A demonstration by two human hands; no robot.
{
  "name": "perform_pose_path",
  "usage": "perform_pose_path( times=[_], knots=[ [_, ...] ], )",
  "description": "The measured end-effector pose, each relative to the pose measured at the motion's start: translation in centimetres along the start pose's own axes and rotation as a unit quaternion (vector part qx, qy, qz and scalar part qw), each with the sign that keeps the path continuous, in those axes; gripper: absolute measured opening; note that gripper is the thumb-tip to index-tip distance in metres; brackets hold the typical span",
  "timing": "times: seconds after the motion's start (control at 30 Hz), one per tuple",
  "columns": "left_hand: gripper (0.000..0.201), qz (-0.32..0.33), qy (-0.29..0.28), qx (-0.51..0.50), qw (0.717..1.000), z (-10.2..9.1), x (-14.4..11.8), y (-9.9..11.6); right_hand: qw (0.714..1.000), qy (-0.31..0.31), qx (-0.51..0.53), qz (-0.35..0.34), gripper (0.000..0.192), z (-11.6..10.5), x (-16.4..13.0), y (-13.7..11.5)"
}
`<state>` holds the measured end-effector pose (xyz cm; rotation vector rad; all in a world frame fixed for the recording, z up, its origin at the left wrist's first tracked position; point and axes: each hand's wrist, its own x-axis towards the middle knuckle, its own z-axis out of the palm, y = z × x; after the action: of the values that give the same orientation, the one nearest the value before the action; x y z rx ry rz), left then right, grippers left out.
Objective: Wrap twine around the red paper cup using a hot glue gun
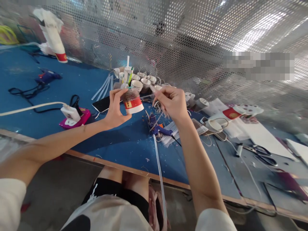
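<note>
My left hand (115, 109) holds a paper cup (132, 103) with a red band, tilted on its side above the blue table (125, 144). My right hand (170, 102) is beside the cup's right, fingers pinched on a small pale piece whose nature I cannot tell. Below my right hand a blue hot glue gun (158, 128) rests on the table with a long clear glue stick (159, 170) sticking out toward me.
Several white cups (143, 81) stand at the back by a perforated metal screen (192, 41). A phone (103, 104), a pink power strip (74, 117), a second glue gun (48, 77), a stack of cups (53, 35) and scissors (261, 152) lie around.
</note>
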<state>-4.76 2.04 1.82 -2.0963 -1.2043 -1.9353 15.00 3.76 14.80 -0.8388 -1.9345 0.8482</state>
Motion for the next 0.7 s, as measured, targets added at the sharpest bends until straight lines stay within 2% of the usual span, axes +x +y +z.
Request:
perform_pose_path(
  times=[0.13,0.4,0.53,0.7],
  knots=[
    [0.082,0.003,-0.022,-0.012,1.000,0.0,-0.3,0.6,0.999,0.029,0.008,0.026,0.044,-0.7,-1.2,2.4],
    [0.083,0.014,-0.070,-0.061,0.996,0.1,-0.8,0.9,0.997,0.057,0.021,0.039,0.047,-0.4,-1.5,5.1],
    [0.089,0.000,-0.092,-0.034,0.995,0.1,-0.9,1.1,0.997,0.063,0.025,0.030,0.047,-0.6,-1.4,5.4],
    [0.084,0.021,-0.099,-0.016,0.995,0.1,-1.1,1.0,0.997,0.070,0.024,-0.003,0.047,-0.8,-1.4,4.9]
  ],
)
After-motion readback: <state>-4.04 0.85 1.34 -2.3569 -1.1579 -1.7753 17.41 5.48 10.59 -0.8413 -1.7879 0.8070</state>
